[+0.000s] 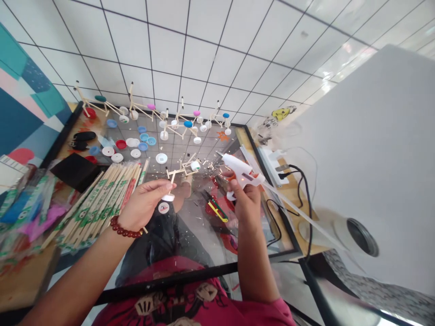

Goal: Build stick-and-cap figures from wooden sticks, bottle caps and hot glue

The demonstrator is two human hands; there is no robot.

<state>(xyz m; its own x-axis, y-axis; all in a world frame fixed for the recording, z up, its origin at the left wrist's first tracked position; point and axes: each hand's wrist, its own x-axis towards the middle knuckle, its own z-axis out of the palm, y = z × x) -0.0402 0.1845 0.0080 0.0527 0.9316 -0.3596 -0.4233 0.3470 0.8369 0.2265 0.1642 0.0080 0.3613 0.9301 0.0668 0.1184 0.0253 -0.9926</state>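
Pinched between the thumb and fingers of my left hand (149, 198) is a small stick model (176, 172) made of pale wooden sticks, with white caps at its lower and right ends. My right hand (246, 198) is wrapped round the handle of a white glue gun (239, 168). The gun's nozzle points up and left, apart from the model, and a long clear glue stick (295, 213) sticks out of its back. A yellow and green cutter (217, 209) lies on the glass table between my hands.
Several finished-looking stick models (183, 129) stand along the glass table's back edge. Loose caps (135, 153) lie at the back left. Packs of wrapped chopsticks (98, 203) fill the left side. A power strip (273, 165) with black cables and a white container (340, 233) are at the right.
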